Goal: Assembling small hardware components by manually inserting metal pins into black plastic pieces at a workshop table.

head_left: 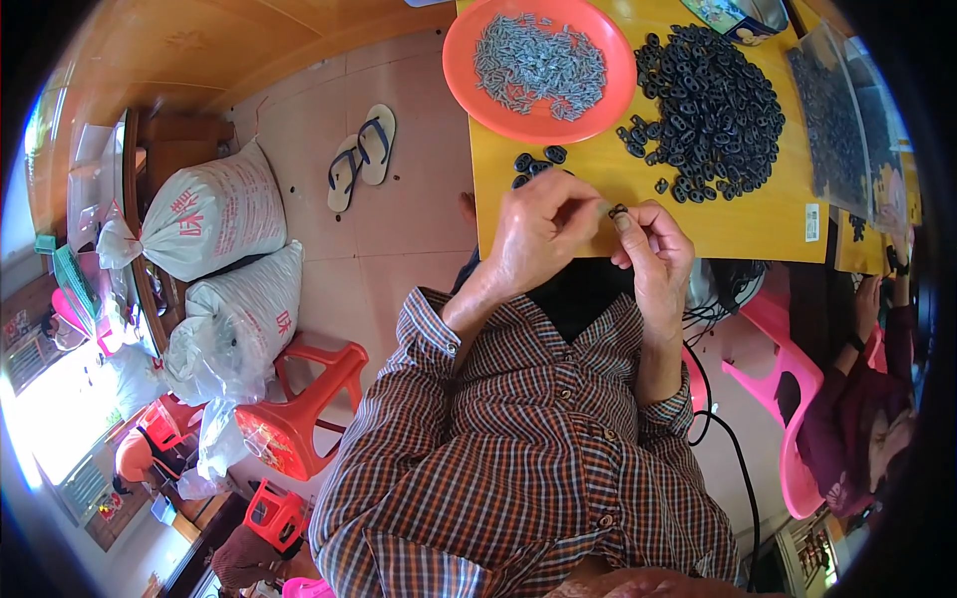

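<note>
Over the front edge of the yellow table, both my hands meet at fingertip level. My right hand [653,254] is closed in a pinch on a small black plastic piece [619,210]. Close against it, my left hand [538,227] has its thumb and fingers pressed together; whatever is in them is too small to make out. Just beyond my left hand lie a few black two-holed plastic pieces [555,154], partly hidden by it. A large heap of the same black pieces [713,110] spreads farther right. An orange-red plate [457,75] holds many small grey screws [538,65].
A clear plastic bin [832,110] of black pieces and an open tin [743,18] stand at the table's right. White sacks [214,209], a red stool [299,409] and flip-flops [376,145] are on the left. Another person's arm [867,319] is at far right, by a pink chair [788,389].
</note>
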A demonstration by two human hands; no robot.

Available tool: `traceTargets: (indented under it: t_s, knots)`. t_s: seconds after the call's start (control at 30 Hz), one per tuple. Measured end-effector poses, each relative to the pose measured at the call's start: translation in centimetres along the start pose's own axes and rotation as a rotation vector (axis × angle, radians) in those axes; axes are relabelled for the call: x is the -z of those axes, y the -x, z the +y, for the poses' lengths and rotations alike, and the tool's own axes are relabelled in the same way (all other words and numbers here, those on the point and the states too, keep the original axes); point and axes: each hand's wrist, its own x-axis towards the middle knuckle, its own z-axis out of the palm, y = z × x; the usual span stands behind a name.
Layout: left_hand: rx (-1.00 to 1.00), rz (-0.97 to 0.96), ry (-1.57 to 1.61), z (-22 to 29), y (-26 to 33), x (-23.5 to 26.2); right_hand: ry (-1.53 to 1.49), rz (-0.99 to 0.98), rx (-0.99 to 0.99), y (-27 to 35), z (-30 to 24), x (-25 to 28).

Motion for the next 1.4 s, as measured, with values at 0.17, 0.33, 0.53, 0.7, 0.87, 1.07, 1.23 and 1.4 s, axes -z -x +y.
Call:
traceTargets:
  t_s: [0.17,0.33,0.53,0.7,0.87,1.07,1.23,1.4]
  knots:
    - [-0.304,0.323,-0.487,1.0,-2.2,2.9,-0.018,0.019,-0.011,-0.5,0.5,0.4]
    - [-0.417,0.269,-0.944,1.2,-3.8,4.8,0.005,0.011,-0.007,-0.7,0.4,0.3]
    - [-0.424,0.197,-1.065,0.5,-5.0,4.5,0.001,0.013,-0.019,-0.7,0.3,0.4]
    - [-0.412,0.147,-0.969,0.0,-4.7,4.6,0.005,0.012,-0.044,-0.7,0.1,0.3]
    - [-0.37,0.203,-0.995,-0.1,-4.5,5.2,0.015,0.012,-0.036,-0.8,0.2,0.3]
    - [-0.363,0.194,-1.099,-0.2,-4.6,4.7,0.038,0.012,-0.035,-0.8,0.2,0.3]
    - [-0.374,0.184,-0.94,0.2,-4.4,4.9,0.024,0.006,-0.024,-0.8,0.2,0.3]
    - [-0.396,0.201,-0.914,-0.6,-4.5,5.4,0.034,0.012,-0.034,-0.8,0.4,0.4]
